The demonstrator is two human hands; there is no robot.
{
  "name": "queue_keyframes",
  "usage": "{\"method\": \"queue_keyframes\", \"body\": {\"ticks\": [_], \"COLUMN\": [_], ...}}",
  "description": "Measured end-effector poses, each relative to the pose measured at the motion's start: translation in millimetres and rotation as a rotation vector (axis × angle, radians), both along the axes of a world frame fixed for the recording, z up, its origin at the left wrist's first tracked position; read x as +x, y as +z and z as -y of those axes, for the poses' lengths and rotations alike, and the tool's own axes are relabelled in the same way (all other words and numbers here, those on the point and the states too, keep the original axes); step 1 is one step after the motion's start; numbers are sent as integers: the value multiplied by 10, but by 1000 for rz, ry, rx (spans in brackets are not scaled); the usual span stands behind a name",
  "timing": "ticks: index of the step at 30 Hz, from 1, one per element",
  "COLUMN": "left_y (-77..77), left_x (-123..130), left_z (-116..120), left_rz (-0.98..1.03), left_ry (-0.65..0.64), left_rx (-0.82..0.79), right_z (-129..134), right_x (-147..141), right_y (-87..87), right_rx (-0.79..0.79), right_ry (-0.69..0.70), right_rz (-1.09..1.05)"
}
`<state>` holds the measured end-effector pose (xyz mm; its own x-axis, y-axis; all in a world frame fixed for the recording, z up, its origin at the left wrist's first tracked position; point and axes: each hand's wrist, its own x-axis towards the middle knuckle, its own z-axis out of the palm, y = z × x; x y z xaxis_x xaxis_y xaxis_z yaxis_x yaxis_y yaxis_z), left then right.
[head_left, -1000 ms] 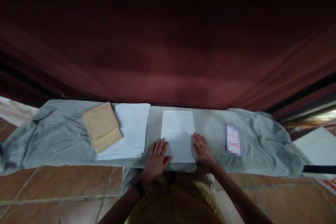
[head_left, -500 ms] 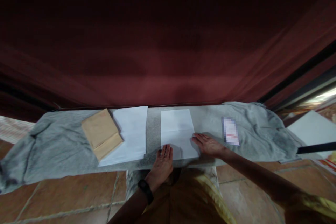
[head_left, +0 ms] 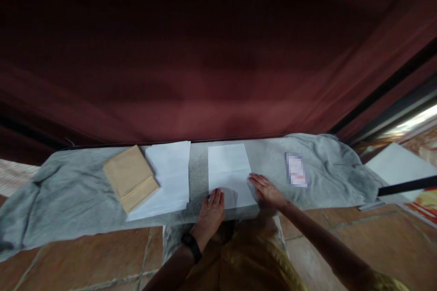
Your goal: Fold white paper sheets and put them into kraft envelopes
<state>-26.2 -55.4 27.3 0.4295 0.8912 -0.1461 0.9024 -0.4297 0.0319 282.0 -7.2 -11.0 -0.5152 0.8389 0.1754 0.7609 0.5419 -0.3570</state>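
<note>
A white sheet of paper with a faint crease across its middle lies flat on the grey cloth in front of me. My left hand rests on its lower left corner, fingers stretched forward and palm down. At the sheet's right edge lies my right hand, also flat, its fingertips touching the paper. Neither hand grips anything. A stack of white paper is to the left of the sheet, partly covered by brown paper envelopes.
A small pixelated packet or card lies on the cloth to the right. Behind the narrow covered surface rises a dark red panel. A white board-like piece and a black bar stand at the far right. Tiled floor shows below.
The view has shifted slightly, so the things on the cloth appear a little further left and lower. Both hands stay on the sheet in nearly the same place.
</note>
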Motion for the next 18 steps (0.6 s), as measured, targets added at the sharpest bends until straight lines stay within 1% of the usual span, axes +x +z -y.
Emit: {"method": "queue_keyframes", "body": {"ticks": [3,5,7,9,11,13,16,18], "left_y": [45,62,67,54,21,-24,-81,-94], "left_x": [72,121,160,186,206,228,265,284], "left_z": [9,2,-8,-13,-11,-7,-4,-1], "left_rz": [-17,-39,-50,-40,-23,-18,-24,-17], "left_ry": [-23,-36,-56,-71,-75,-58,-38,-37], "left_rx": [7,35,62,76,85,100,118,120], "right_z": [-7,2,18,32,31,10,-49,-85], "right_x": [-45,-95,-161,-240,-325,-402,-468,-476], "right_y": [-2,8,21,30,29,11,-35,-63], "right_rx": [-27,-52,-74,-90,-101,-113,-109,-88], "right_ry": [-51,-110,-210,-346,-474,-568,-622,-609], "right_rz": [-45,-75,-96,-106,-105,-101,-104,-125]}}
